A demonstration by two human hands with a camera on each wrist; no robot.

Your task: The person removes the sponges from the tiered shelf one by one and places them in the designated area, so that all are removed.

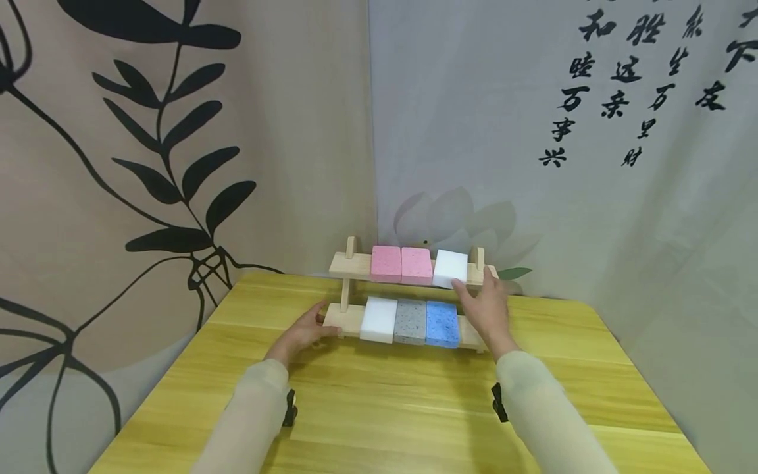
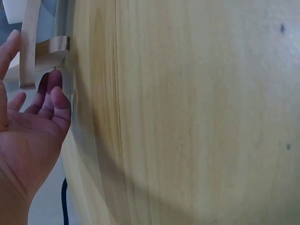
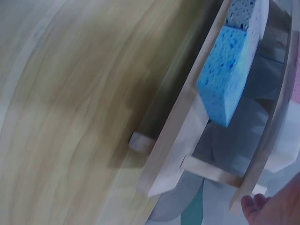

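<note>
A two-tier wooden rack [image 1: 353, 265] stands near the table's back edge. On its upper board sit two pink sponges [image 1: 386, 264] [image 1: 416, 266] and a white sponge [image 1: 450, 268]. The lower board holds another white sponge [image 1: 378, 320], a grey sponge [image 1: 410, 322] and a blue sponge [image 1: 442, 324], side by side. My left hand [image 1: 304, 334] grips the left end of the lower board, thumb in front and fingers round the end. At the upper board's right end, my right hand [image 1: 489, 309] holds the rack, its thumb beside the white sponge.
The rack rests on a yellow wood-grain table [image 1: 379, 408]. Close behind it hangs a printed cloth [image 1: 308, 131] with dark leaves, and a paler cloth [image 1: 474, 131] with black writing. A dark cable [image 2: 64, 201] shows beyond the table edge in the left wrist view.
</note>
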